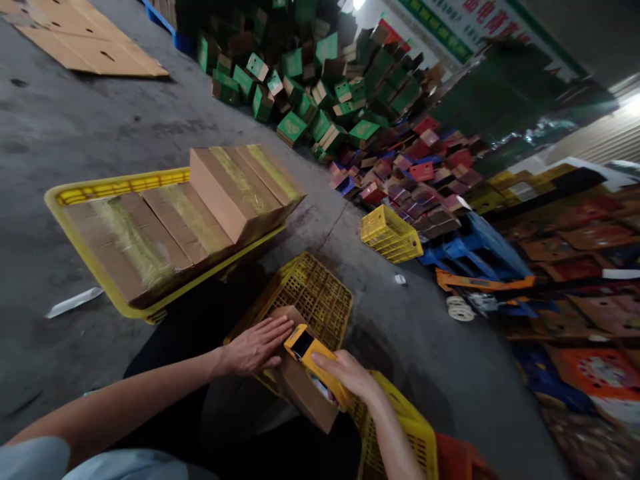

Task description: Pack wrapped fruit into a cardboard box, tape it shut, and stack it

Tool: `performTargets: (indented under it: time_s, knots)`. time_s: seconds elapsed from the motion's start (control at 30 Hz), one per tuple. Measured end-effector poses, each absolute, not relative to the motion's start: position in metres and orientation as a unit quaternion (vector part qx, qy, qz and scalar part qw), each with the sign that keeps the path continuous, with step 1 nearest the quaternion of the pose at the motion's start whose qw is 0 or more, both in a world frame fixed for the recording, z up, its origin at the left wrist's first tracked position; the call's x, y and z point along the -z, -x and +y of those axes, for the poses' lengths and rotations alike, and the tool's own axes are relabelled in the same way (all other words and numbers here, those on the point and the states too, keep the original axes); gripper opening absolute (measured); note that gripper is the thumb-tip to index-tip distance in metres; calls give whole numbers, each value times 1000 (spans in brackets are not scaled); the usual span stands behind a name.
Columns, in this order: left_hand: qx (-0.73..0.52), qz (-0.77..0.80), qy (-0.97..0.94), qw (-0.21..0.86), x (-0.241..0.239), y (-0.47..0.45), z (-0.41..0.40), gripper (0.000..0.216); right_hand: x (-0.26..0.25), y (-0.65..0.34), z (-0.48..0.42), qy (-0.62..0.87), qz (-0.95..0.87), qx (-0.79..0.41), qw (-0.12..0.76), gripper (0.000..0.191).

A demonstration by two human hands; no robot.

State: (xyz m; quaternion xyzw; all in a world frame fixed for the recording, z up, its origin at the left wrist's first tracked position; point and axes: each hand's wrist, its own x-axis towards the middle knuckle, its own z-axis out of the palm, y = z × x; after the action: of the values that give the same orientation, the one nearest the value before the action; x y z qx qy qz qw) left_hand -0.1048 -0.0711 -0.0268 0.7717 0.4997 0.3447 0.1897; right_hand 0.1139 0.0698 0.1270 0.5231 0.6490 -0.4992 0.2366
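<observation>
Cardboard box [300,392], one only, lay tilted across the rim of a yellow crate [320,293] in front of the person's dark-clad lap. The left hand [257,347] rested flat on its top with the fingers stretched out and together, pressing rather than gripping. The right hand [347,373] was curled around a yellow tape dispenser [305,347], whose head sat on the box's upper face just beside the left fingertips. Whether tape was being drawn out could not be made out, since the hand and the dispenser body covered that part of the box.

Three yellow crates showed: the one under the box, a second [405,427] at the right wrist, cut off by the lower edge, and a third [390,233] well apart on the concrete floor [60,133]. An orange crate [460,460] was only partly in view at the bottom.

Four sealed cartons [200,207] with yellowish tape along their tops lay on a yellow tray [80,190] to the left, the two farther ones stacked higher.

Beyond lay one heap of green boxes [300,100] and one of red and purple boxes [425,180], too many and too jumbled to count. White tape rolls [460,310] near a blue pallet [475,250] were too small to number.
</observation>
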Motion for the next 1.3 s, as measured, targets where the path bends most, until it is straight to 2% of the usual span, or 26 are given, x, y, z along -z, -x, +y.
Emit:
performTargets:
  time_s: [0.13, 0.43, 0.67, 0.83, 1.07, 1.3]
  knots:
    - [-308, 524, -781, 141, 29, 99, -69, 86, -128, -115, 72, -511, 660, 497, 236, 57]
    - [-275, 528, -801, 64, 32, 101, -67, 83, -133, -157, 75, -522, 637, 514, 241, 55]
    - [-238, 531, -811, 63, 29, 76, -65, 108, -128, -162, 69, -538, 608, 541, 221, 49]
    - [-241, 507, -824, 77, 24, 52, -60, 119, -127, -162, 67, -545, 605, 538, 219, 49]
    - [-231, 509, -825, 79, 20, 49, -60, 122, -126, -163, 67, -548, 608, 529, 225, 49]
    - [-222, 510, -827, 81, 18, 49, -61, 119, -119, -168, 68, -524, 582, 574, 239, 43]
